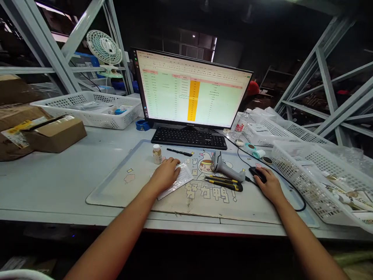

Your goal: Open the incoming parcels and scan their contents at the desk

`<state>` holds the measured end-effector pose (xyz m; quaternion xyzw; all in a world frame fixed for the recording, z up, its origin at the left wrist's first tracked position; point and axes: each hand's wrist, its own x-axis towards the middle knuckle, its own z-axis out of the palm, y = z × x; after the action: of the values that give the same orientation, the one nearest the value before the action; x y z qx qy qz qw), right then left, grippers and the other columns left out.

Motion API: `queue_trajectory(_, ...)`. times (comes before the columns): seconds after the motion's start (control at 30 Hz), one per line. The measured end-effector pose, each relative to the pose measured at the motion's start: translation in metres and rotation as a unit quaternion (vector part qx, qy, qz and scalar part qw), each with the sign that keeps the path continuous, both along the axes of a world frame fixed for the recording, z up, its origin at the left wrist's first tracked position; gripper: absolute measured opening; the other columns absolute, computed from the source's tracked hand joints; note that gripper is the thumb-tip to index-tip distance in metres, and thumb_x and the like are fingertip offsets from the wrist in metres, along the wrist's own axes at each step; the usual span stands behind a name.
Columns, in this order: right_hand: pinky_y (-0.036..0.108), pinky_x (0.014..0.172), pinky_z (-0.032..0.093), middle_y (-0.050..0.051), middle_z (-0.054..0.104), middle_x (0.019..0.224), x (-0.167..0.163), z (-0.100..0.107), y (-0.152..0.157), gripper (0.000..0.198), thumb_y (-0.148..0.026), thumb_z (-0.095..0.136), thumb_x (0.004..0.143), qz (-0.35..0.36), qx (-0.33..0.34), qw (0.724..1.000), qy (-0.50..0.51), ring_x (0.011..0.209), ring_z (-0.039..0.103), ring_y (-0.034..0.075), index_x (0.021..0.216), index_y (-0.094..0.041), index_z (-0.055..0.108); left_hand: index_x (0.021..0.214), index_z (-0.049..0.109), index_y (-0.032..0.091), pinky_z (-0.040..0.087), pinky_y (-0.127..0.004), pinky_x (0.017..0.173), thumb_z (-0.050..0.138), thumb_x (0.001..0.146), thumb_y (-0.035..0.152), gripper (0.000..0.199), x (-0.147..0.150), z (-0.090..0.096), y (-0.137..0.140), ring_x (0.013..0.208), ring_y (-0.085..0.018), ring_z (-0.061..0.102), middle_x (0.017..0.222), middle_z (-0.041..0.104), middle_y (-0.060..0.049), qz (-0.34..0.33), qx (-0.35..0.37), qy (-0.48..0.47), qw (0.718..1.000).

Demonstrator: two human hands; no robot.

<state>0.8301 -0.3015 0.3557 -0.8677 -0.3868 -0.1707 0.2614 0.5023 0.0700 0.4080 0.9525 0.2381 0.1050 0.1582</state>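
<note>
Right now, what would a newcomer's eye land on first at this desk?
The lit monitor at the back of the desk, showing a green spreadsheet with an orange column, stands out against the dark room. Below it, on the mat, the left hand rests on a white packet and the right hand covers a black mouse. Between the hands lie a scanner and a yellow knife.

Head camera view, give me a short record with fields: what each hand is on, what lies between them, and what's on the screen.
left hand: palm down on a flat white packet on the desk mat
right hand: resting on a black mouse
between the hands: grey barcode scanner, yellow-and-black utility knife
near left hand: small bottle, black pen
monitor: spreadsheet with an orange column
</note>
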Motion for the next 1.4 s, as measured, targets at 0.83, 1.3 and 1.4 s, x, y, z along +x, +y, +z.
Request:
queue_trajectory(0.83,0.057,0.111,0.051,0.018,0.058,0.143,-0.007,0.001,0.005,0.051,-0.047,0.049,0.099,0.007,0.016,1.000,0.001,0.130,0.059,0.037,0.136,-0.017,0.069,0.139,0.061,0.020,0.042,-0.045,0.115,0.060,0.101,0.033,0.040,0.170,0.043,-0.004,0.133,-0.031,0.052,0.145,0.058,-0.012,-0.178,0.122,-0.033,0.976)
queue_trajectory(1.3,0.056,0.109,0.054,0.016,0.060,0.142,-0.006,-0.002,0.007,0.052,-0.048,0.046,0.100,-0.004,0.016,1.000,0.010,0.128,0.060,0.036,0.135,-0.018,0.070,0.133,0.068,0.021,0.033,-0.060,0.121,0.054,0.104,0.031,0.034,0.252,0.020,-0.006,0.152,-0.038,0.032,0.159,0.048,-0.014,-0.152,0.132,-0.048,0.978)
queue_trajectory(1.4,0.053,0.107,0.055,0.015,0.059,0.144,-0.007,-0.003,0.006,0.051,-0.049,0.046,0.101,0.007,0.013,1.000,0.003,0.129,0.060,0.035,0.135,-0.019,0.070,0.144,0.060,0.019,0.040,-0.050,0.118,0.045,0.106,0.024,0.041,0.223,0.037,-0.008,0.142,-0.031,0.047,0.154,0.053,-0.014,-0.145,0.128,-0.079,0.978)
